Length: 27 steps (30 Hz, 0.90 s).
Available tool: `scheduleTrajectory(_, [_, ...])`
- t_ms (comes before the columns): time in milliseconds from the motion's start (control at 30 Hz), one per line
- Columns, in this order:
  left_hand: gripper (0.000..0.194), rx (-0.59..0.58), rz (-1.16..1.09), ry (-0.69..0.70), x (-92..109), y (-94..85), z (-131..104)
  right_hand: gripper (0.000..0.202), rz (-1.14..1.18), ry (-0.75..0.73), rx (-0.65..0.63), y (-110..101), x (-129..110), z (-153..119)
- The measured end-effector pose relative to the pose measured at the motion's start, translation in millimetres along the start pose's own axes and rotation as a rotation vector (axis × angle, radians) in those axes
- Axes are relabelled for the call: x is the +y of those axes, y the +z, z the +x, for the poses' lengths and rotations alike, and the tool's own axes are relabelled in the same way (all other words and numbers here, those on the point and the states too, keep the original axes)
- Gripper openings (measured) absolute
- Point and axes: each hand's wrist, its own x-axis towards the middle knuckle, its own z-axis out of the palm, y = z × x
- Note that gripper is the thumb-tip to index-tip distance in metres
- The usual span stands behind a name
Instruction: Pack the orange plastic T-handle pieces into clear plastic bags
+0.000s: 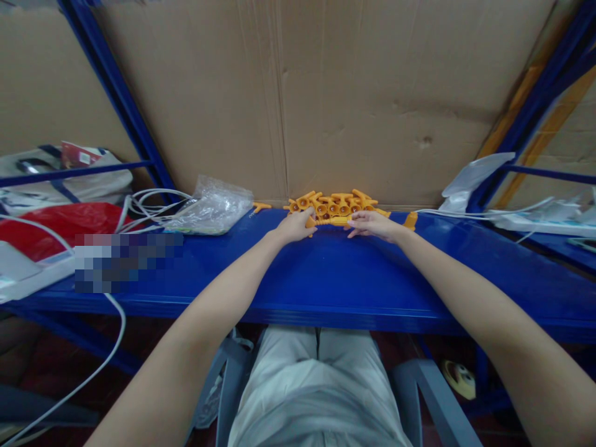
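Several orange plastic pieces (342,202) are stacked against the cardboard at the back of the blue table. They look T-shaped, with round hollow ends facing me. My left hand (295,227) is at the stack's left front, thumb and fingers closed around a small orange piece. My right hand (375,225) is at the right front, fingers stretched and slightly apart, tips touching the end of a yellow-orange piece (339,220) lying in front. A single orange piece (262,205) with a coiled metal-looking end lies to the left. Another orange piece (410,221) stands right of my right hand.
Clear plastic bags (214,208) and white cables (156,202) lie to the left, near a red bag (79,226). Blue posts (114,93) frame the cardboard panel (344,105). A white power strip (540,222) is at the right. The blue table's front edge (326,316) is near my lap.
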Motion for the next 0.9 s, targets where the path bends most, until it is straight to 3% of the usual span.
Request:
scheduleTrajectory(67, [0.036,-0.005,0.007,-0.007,0.7,-0.3,-0.3,0.013,-0.016,0.009,0.001,1.4,-2.4,-0.7])
scheduleTrajectory(433, [0.034,0.003,0.015,-0.002,1.0,-0.2,-0.8,0.035,-0.042,0.032,0.029,7.2,-5.9,-2.6])
scheduleTrajectory(900, [0.033,0.019,-0.029,0.010,-1.4,1.8,0.9,0.037,-0.038,0.087,0.035,7.9,-8.2,-2.2])
